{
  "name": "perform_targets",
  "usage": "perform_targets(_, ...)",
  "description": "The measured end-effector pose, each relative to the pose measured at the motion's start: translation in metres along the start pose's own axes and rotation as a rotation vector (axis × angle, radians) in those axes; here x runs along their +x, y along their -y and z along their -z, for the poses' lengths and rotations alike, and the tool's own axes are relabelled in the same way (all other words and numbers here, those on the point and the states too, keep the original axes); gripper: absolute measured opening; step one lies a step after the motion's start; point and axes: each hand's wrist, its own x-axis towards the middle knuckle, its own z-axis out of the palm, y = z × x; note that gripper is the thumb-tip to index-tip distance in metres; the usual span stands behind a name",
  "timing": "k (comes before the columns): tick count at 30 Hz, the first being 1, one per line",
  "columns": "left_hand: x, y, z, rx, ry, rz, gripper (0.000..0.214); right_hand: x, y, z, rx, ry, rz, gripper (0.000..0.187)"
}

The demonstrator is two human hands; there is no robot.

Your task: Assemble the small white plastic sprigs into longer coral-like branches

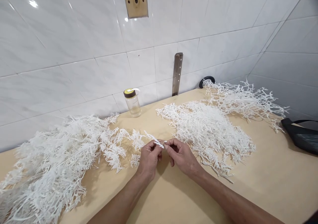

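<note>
Between my two hands is a small white branched plastic sprig (158,142), raised a little above the tan tabletop. My left hand (149,157) pinches it between thumb and forefinger. The thumb and forefinger of my right hand (181,154) are pressed together at the sprig's right end, on a small white tip. Left of my hands spreads a big tangled heap of white sprigs (62,151), with loose bits trailing toward my left hand. Just beyond my right hand lies a flatter pile of thin white pieces (206,124).
A clear bottle with a yellow and black lid (134,106) stands near the tiled wall. A metal strip (177,73) leans on that wall. At the right back are bare white branches (243,100), a black ring (206,80) and a black bag (300,136).
</note>
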Motion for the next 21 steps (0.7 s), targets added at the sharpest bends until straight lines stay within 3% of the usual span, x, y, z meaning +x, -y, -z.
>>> perform_targets(12, 0.0009, 0.0057, 0.0002, 0.043, 0.014, -0.003, 0.035, 0.0039, -0.0020, 0.0060, 0.024, -0.028, 0.033, 0.037)
perform_targets(17, 0.0005, 0.0057, 0.0002, -0.007, 0.048, 0.016, 0.024, 0.0018, 0.0007, 0.0035, -0.032, -0.063, 0.065, 0.034)
perform_targets(21, 0.0000, 0.0043, 0.0010, -0.017, 0.040, -0.013, 0.020, -0.0010, -0.0006, -0.0005, -0.188, -0.111, 0.178, 0.026)
